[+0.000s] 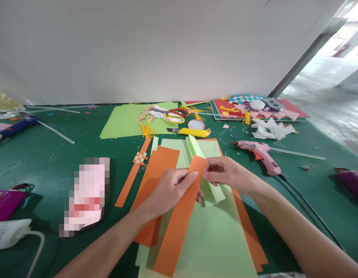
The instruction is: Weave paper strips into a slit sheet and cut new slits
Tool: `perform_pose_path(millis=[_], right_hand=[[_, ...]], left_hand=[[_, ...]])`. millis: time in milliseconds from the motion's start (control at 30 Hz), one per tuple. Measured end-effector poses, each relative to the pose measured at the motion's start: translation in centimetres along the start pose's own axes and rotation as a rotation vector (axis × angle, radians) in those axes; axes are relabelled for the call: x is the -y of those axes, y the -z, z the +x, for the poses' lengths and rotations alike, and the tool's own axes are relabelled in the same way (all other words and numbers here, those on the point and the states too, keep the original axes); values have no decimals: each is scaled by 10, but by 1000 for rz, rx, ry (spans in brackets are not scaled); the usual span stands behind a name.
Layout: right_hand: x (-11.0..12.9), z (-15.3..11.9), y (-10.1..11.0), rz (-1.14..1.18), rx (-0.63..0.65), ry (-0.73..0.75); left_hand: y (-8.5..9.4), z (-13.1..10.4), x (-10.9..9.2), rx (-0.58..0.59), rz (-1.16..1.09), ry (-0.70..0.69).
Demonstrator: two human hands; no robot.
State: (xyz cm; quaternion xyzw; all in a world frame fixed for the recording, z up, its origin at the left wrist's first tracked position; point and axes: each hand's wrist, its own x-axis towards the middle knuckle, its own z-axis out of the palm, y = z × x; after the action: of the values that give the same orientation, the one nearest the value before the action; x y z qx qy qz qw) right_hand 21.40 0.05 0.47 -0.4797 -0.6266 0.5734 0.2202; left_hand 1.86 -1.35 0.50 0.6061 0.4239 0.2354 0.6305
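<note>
A long orange paper strip (180,220) slants over the pale green sheets (216,239). My left hand (174,189) is closed on it near its upper end, thumb on top. At the strip's right edge, my right hand (222,172) has its fingers bent together by the top end; what they pinch is partly hidden. Behind and below the hands lies a folded pale green strip (210,193). Wider orange sheets (164,158) lie to the left. Beside them is a narrow orange strip (127,187) with a woven checkered piece (140,158) on it.
A pink glue gun (261,152) with its cable lies right. Beyond the hands are a yellow cutter (195,133), scissors (174,116), a tape roll (196,124) and green sheets (118,119). A blurred-out phone (88,197) and white plug (12,233) lie left; a wall stands behind.
</note>
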Motion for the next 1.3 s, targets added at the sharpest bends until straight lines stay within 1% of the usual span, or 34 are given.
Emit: perform_pose_path(millis=[100,267,467,667,800,900,933,967,1067,1100,1200,1300], right_hand=[[-1,1,0,4,-20,-7],[1,-1,0,22,12,6],[1,-1,2,-13,-36,12],[1,-2,8,33,-149,41],[-2,1,9,161,-233,64],[-1,1,7,287,-338,74],[-1,1,5,310,-339,69],[1,1,2,319,-307,56],[4,1,-9,322,-155,-3],[5,2,-14,329,-135,-13],[5,4,-22,347,-145,-19],[2,5,-23,353,-168,-7]], left_hand=[[-1,-1,0,28,21,-3],[-1,-1,1,57,26,-18],[-1,-1,2,99,15,-9],[-1,-1,0,117,28,-23],[0,-1,-1,109,11,-25],[0,-1,0,54,-27,-18],[-1,0,1,21,-51,-14],[-1,0,2,-12,-80,-11],[-3,2,4,-86,-142,-19],[-3,2,5,-97,-147,-22],[-4,3,8,-142,-86,-24],[-3,3,10,-219,69,-37]])
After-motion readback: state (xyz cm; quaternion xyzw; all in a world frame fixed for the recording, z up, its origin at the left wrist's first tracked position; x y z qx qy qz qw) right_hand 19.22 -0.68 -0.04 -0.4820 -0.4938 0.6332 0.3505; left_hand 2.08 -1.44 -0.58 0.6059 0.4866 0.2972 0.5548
